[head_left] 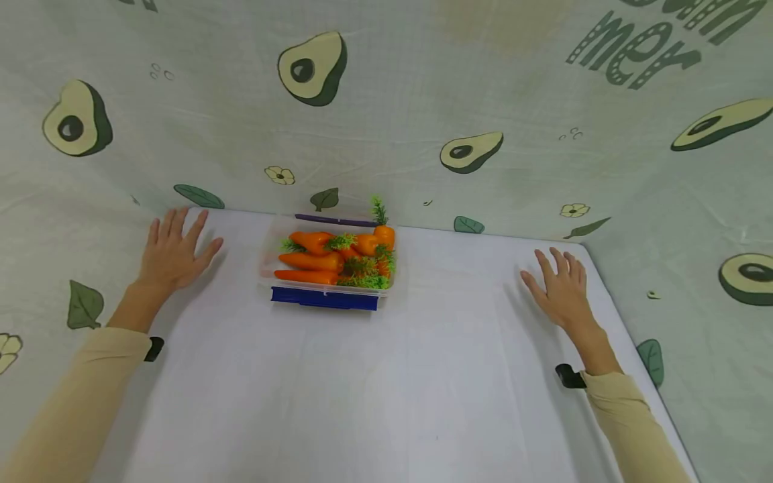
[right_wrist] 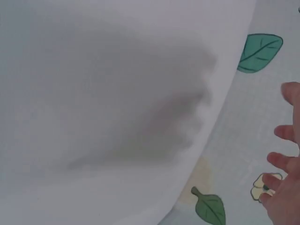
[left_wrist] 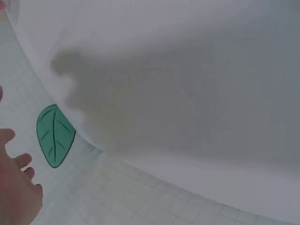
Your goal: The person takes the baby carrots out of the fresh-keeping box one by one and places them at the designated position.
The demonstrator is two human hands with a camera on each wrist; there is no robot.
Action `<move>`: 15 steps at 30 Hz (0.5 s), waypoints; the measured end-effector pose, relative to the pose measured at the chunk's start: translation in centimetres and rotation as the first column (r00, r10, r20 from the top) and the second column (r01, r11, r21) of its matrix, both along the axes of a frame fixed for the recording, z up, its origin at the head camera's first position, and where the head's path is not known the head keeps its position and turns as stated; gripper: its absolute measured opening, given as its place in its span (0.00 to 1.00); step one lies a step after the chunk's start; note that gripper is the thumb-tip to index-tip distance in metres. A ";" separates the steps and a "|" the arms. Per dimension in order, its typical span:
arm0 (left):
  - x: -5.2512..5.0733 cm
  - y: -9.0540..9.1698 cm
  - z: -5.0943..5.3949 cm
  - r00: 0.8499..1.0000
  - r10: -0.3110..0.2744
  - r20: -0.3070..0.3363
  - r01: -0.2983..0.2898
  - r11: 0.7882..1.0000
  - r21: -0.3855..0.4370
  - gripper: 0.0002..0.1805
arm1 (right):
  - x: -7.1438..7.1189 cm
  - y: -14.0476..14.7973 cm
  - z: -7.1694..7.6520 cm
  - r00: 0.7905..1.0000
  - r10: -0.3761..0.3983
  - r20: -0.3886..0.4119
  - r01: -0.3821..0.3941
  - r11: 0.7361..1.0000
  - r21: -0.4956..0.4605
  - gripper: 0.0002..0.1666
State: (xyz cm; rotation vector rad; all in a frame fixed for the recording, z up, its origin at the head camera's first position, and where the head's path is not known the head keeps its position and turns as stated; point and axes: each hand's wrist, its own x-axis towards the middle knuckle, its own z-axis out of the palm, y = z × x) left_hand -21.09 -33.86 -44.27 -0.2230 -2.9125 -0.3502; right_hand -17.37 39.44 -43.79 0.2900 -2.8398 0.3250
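Observation:
A clear plastic box (head_left: 329,289) with blue clip flaps stands near the back of the white table, left of the middle. Several orange toy carrots (head_left: 308,261) with green leafy tops fill it. Left of the box, my left hand (head_left: 174,255) is spread with nothing in it; the left wrist view catches part of that hand (left_wrist: 18,187) at its lower left. Far to the right, my right hand (head_left: 561,288) has its fingers apart and holds nothing. Its fingers also show at the right edge of the right wrist view (right_wrist: 286,159).
The white table (head_left: 410,376) reaches a printed cloth backdrop (head_left: 386,121) with avocados and leaves, which rises behind it and on both sides. A dark strap (head_left: 570,376) sits at the right wrist, and another dark piece (head_left: 154,349) at the left cuff.

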 end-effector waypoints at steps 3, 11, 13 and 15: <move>0.1 0.7 0.0 0.992 0.017 -0.127 -0.007 0.997 0.078 0.34 | -0.1 -0.7 -0.1 0.980 0.067 -0.186 -0.078 0.996 -0.049 0.27; 0.4 2.4 0.0 0.958 0.054 -0.281 0.006 0.978 0.208 0.22 | -0.5 -3.0 0.3 0.933 0.127 -0.338 -0.172 0.979 -0.107 0.17; 0.5 2.8 0.3 0.964 0.068 -0.257 -0.003 0.969 0.246 0.22 | -0.6 -3.7 0.4 0.933 0.130 -0.336 -0.181 0.975 -0.127 0.16; 0.6 3.1 0.6 0.970 0.079 -0.229 -0.011 0.958 0.285 0.22 | -0.6 -4.4 0.4 0.935 0.131 -0.331 -0.187 0.972 -0.144 0.16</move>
